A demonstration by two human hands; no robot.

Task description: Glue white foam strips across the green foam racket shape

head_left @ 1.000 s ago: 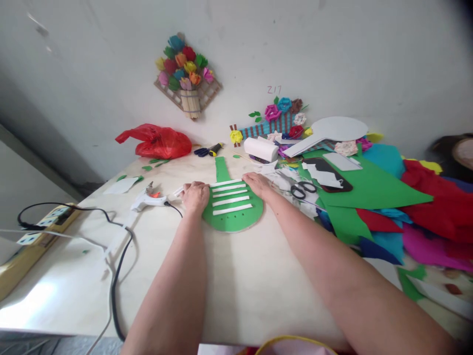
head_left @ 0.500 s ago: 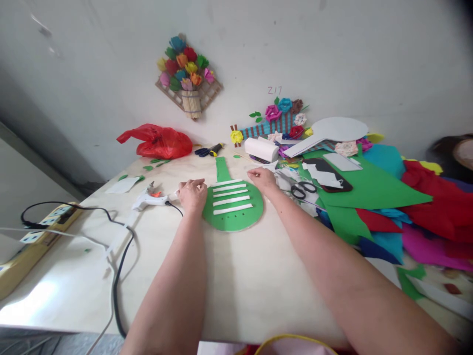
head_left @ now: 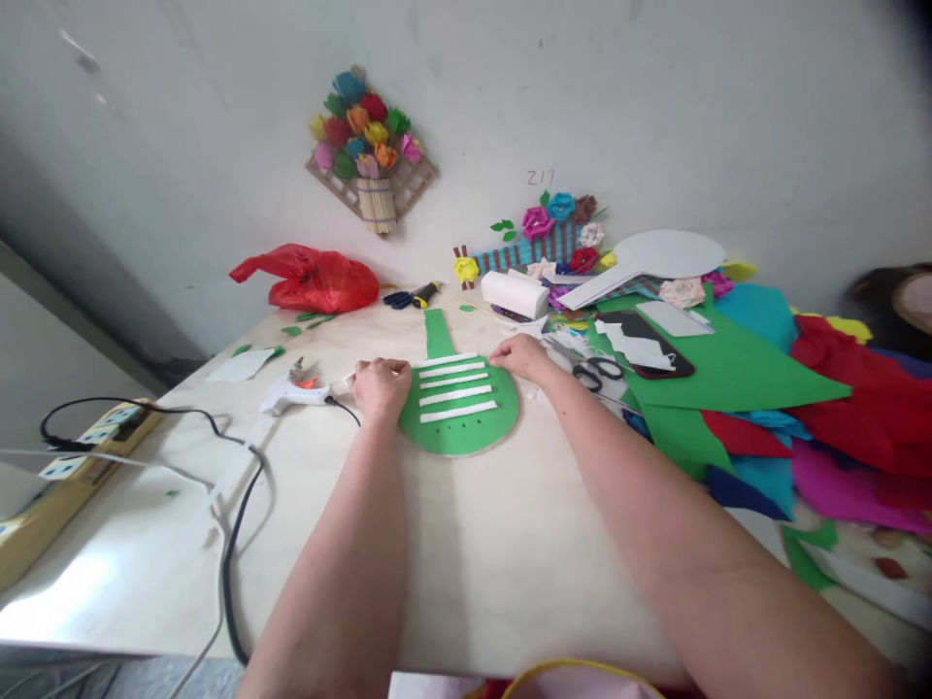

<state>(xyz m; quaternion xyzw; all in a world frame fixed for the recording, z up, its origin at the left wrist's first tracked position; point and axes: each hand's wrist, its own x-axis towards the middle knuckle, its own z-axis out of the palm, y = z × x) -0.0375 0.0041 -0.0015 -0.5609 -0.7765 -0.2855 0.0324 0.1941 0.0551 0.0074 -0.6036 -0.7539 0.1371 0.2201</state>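
Note:
A green paddle-shaped card cutout (head_left: 458, 427) lies flat on the table (head_left: 466, 563), with several white paper strips across its round part. My left hand (head_left: 380, 386) is curled at the cutout's left edge, fingertips by the left end of the top white strip (head_left: 446, 361). A small white end sticks out to the left of that hand. My right hand (head_left: 521, 356) rests at the cutout's upper right edge, its fingers held together on the right end of the same strip.
A white glue gun (head_left: 293, 394) with a black cord lies left of my left hand, and a power strip (head_left: 87, 442) beyond it. Scissors (head_left: 598, 372), a white roll (head_left: 514, 292), a red bag (head_left: 310, 279) and piled coloured paper (head_left: 735, 374) crowd the far side and right.
My right hand drew up and away from the cutout, then came back down onto the right end of the top strip. My left hand stayed nearly in place.

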